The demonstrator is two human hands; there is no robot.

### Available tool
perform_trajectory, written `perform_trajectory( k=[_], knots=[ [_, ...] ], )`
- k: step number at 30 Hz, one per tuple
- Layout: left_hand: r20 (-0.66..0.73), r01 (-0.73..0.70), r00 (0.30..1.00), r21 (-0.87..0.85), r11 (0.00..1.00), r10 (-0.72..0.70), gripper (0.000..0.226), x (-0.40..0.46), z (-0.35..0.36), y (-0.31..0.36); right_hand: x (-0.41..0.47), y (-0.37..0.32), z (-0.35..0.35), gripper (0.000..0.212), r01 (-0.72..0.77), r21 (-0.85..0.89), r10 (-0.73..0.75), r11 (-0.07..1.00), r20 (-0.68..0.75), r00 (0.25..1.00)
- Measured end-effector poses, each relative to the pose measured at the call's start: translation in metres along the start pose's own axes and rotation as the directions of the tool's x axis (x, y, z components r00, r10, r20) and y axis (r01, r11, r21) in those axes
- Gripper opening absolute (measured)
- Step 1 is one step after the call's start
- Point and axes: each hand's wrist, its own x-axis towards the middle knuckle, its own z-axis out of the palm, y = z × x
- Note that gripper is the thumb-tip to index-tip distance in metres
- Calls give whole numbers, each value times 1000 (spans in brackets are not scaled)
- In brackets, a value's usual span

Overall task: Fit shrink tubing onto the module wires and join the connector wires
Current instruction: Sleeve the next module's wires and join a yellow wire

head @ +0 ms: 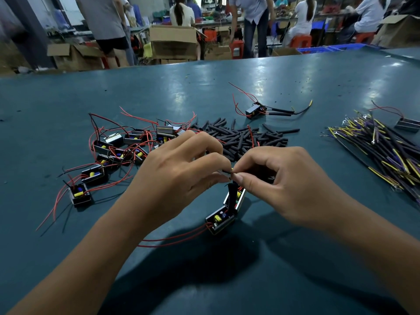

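A small black module (221, 218) with yellow and blue parts hangs just above the green table (68, 98), red wires trailing left from it. A black shrink tube (231, 196) runs up from the module to my fingers. My left hand (179, 176) pinches the wire ends at the centre. My right hand (281, 180) pinches a black connector wire with a yellow tip (232, 170) against them. The joint itself is mostly hidden by my fingertips.
A heap of modules with red wires (118, 151) lies at the left. Loose black shrink tubes (245, 138) are piled behind my hands. One module with tubes fitted (255, 111) lies farther back. A bundle of black and yellow connector wires (381, 151) lies at the right, with one module (406, 125) behind it.
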Motion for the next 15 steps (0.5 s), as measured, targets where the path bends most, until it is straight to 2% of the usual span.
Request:
perform_trajectory(
  k=[6, 15],
  knots=[
    [-6, -25, 1000, 23, 999, 26, 23, 1, 2, 3, 0, 0, -1, 5, 17, -23, -17, 1000, 10, 1000],
    [66, -34, 997, 65, 997, 30, 19, 4, 3, 10, 0, 0, 0, 7, 26, -43, -26, 999, 3, 1000]
  ],
)
